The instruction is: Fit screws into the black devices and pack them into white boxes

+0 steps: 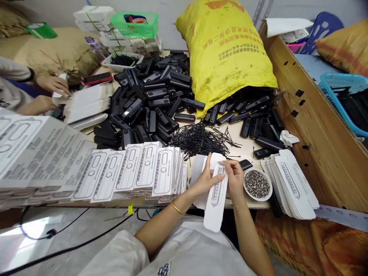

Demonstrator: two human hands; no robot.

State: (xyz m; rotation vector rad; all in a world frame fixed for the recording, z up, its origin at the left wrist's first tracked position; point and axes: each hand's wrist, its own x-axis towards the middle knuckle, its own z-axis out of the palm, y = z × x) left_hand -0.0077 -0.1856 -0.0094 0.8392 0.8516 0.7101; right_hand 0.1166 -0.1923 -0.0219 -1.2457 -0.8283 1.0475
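A flat white printed cardboard sleeve [213, 212] is held between both hands, close to the table's front edge. My left hand [207, 181] grips its left side, with the thumb across the printed face. At its upper right edge, the fingers of my right hand [235, 177] are pinched on the card. Just right of that hand stands a white bowl [268, 196] of small metal parts. A heap of thin black sticks [201, 140] lies beyond the hands. One black plastic case [245, 165] rests behind the right hand, partly hidden.
Stacked printed cards [163, 172] line the front edge on the left; more flat sleeves [296, 188] lie at right. A large pile of black cases [155, 96] and a yellow sack [230, 53] fill the back. A wooden board [319, 115] borders the right. Another person's hands [53, 84] work at far left.
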